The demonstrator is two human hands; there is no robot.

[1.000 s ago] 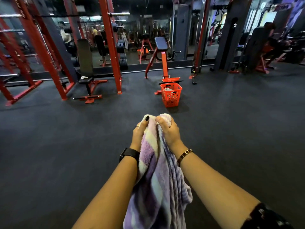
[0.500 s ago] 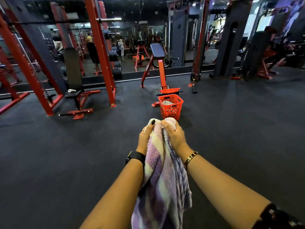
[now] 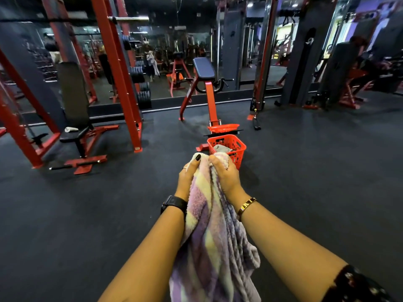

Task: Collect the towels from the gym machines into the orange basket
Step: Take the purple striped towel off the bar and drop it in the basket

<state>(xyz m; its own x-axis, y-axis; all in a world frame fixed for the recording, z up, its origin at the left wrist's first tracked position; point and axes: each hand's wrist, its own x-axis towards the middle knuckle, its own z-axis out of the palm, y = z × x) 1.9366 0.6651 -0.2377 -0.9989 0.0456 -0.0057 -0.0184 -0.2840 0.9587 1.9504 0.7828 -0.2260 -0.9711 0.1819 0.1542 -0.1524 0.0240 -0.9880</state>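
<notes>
Head view: looks forward and down over both forearms, across a dark floor [image 3: 316, 175] toward red gym frames.
Towel [image 3: 209, 236]: purple, yellow and white stripes, bunched at the top between the two hands. The rest hangs between the forearms, off the floor.
Left hand [image 3: 188, 177]: fingers curled round the towel's left side near the top, thumb lying up along it; a watch [image 3: 174, 203] sits on the wrist.
Right hand [image 3: 224, 173]: clenched on the bunched top from the right, close beside the left; a bracelet [image 3: 246, 205] sits on the wrist.
Basket [image 3: 238, 152]: orange, on the floor straight ahead, its near edge hidden behind the right hand. A grey towel [image 3: 221, 148] already lies inside.
Machine [image 3: 204, 68]: red frame with a dark pad, just behind the basket.
Relation that counts: the basket lies ahead of the grip and below it, a shade to the right, so the right hand is the nearer one.
Long axis: the towel hangs roughly upright from the grip back toward the body, its tail trailing away from the basket.
Step, judged: carrying the towel to the basket; the drop is not yet made.
Next move, judged: bring the bunched top over the rim, then lower it so the tail follows in.
Risk, judged: the long tail may drape over the near rim or fall outside.
Left to collect: a white towel [image 3: 71, 129] on a bench [image 3: 75, 137] at the left, well apart from the basket.
</notes>
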